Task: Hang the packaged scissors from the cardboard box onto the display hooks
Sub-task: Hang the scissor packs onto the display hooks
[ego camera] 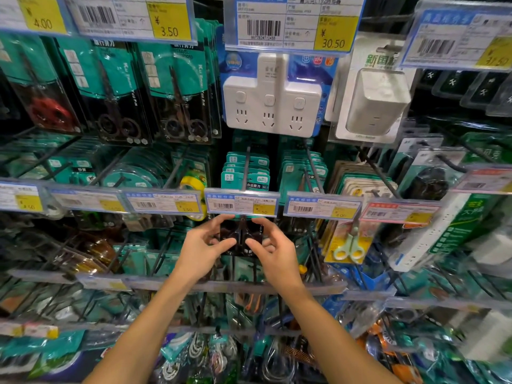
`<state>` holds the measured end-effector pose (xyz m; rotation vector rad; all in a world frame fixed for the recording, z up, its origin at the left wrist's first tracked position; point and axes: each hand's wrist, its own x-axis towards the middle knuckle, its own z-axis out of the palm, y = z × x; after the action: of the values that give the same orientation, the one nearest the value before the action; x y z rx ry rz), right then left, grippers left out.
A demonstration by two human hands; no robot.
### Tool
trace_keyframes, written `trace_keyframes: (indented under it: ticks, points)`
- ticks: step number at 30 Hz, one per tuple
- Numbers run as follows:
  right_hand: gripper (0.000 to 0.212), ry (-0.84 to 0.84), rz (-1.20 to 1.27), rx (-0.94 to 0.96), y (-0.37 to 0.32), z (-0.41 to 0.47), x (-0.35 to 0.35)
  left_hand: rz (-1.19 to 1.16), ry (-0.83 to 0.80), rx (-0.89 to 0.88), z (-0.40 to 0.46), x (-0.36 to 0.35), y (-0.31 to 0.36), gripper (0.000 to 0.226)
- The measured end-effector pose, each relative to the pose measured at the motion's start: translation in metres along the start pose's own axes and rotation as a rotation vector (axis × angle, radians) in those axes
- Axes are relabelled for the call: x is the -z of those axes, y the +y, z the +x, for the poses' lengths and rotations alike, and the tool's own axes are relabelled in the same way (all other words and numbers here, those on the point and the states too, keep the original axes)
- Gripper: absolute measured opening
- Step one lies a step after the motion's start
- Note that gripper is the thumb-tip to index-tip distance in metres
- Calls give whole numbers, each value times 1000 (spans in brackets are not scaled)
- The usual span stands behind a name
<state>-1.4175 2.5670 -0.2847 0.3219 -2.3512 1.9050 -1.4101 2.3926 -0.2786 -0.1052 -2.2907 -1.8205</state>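
A packaged pair of dark scissors (241,236) hangs in the middle of the display, its top hidden behind a price tag strip (241,204). My left hand (203,249) pinches the pack's left edge with thumb and fingers. My right hand (273,252) pinches its right edge the same way. Above the tag, a black display hook (246,164) runs back through a row of teal scissor packs (245,173). The cardboard box is out of view.
Hooks of teal scissor packs (177,87) fill the upper left. White power sockets (273,98) hang at the upper centre, green-handled scissors (349,245) to the right. Clear price tag rails (194,284) jut out below my wrists, with more hooks and packs beneath.
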Motion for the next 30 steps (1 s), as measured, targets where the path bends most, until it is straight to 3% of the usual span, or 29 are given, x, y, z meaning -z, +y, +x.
trace_keyframes:
  ticks: [9, 16, 26, 30]
  points:
    - [29, 12, 19, 20, 4, 20, 1, 97, 96, 22, 17, -8, -2, 44]
    - [37, 30, -33, 77, 16, 30, 0, 81, 117, 10, 26, -11, -6, 30]
    - [33, -7, -188, 102, 6, 24, 2, 179, -25, 8, 20, -1, -8, 50]
    - [45, -38, -264, -48, 4, 9, 2, 516, -144, -101, 3, 1, -11, 67]
